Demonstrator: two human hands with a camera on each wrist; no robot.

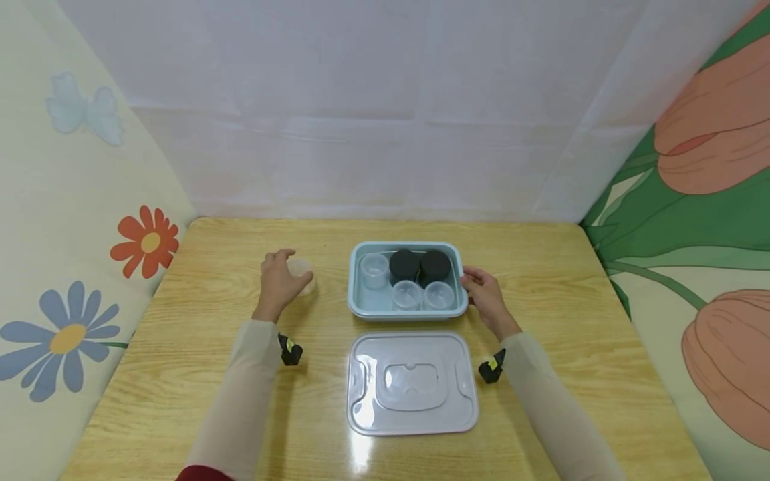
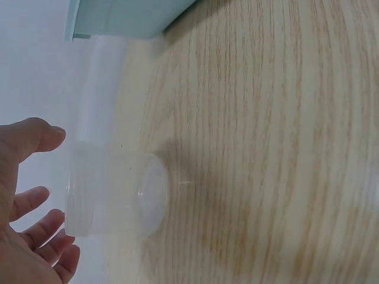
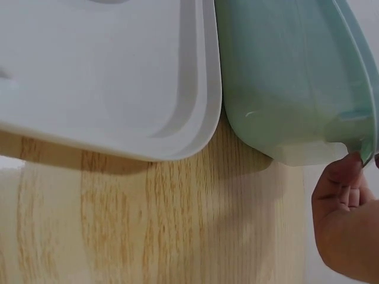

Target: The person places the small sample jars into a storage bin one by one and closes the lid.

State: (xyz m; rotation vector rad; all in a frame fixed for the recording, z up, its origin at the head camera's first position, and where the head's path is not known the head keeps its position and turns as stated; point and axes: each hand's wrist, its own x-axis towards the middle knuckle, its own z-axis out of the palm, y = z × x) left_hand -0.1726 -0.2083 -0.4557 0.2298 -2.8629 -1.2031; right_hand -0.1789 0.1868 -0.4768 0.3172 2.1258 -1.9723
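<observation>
My left hand point(image 1: 279, 282) is at a clear plastic jar point(image 2: 118, 192) standing on the table. Its thumb and fingers are spread apart, and in the left wrist view the thumb stays clear of the jar. A light-blue plastic bin point(image 1: 368, 312) sits at the table's middle, and my right hand point(image 1: 488, 299) pinches its right rim between thumb and fingers. Inside the bin are two black cylindrical containers point(image 1: 404, 266) at the back. Three clear jars point(image 1: 375, 270) are in there too, one at back left and two in front.
A translucent lid point(image 1: 412, 384) lies flat on the wooden table point(image 1: 541, 267), just in front of the bin. A white cloth point(image 1: 373, 133) hangs behind the table, with flower-printed cloths at both sides. Small black devices point(image 1: 291, 350) are by both wrists.
</observation>
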